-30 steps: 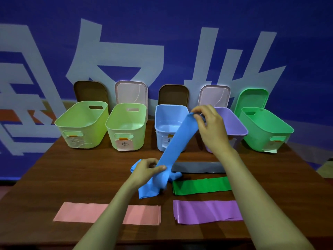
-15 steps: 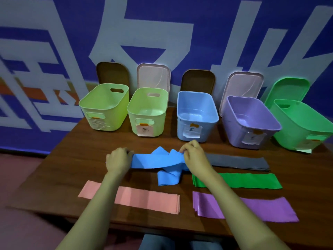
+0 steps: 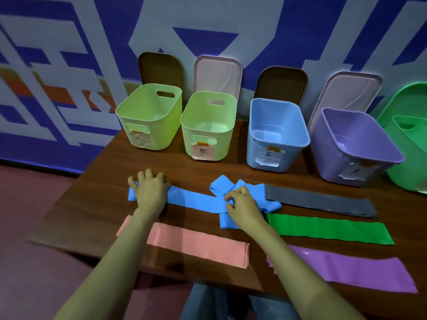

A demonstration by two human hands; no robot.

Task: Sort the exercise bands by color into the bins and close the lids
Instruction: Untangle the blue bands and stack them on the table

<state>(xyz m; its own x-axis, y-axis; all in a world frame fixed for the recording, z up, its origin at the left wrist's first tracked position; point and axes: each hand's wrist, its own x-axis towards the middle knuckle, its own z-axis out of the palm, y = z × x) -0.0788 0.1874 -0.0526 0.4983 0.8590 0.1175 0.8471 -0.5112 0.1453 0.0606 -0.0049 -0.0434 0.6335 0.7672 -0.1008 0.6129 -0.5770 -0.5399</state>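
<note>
The blue band (image 3: 196,200) lies on the bench (image 3: 196,169) in front of the blue bin (image 3: 253,151) and stretches off to the left of it. The left hand (image 3: 150,192) lies on the end farthest from the blue bin, fingers spread wide, pressing it down. The right hand (image 3: 242,204), in front of the blue bin, pinches the bunched-up part with curled fingers.

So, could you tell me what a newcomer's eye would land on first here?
The blue band lies stretched across the middle of the table: the left hand presses one end, the right hand pinches its crumpled folds. Behind it, the blue bin stands open, mid-row.
</note>
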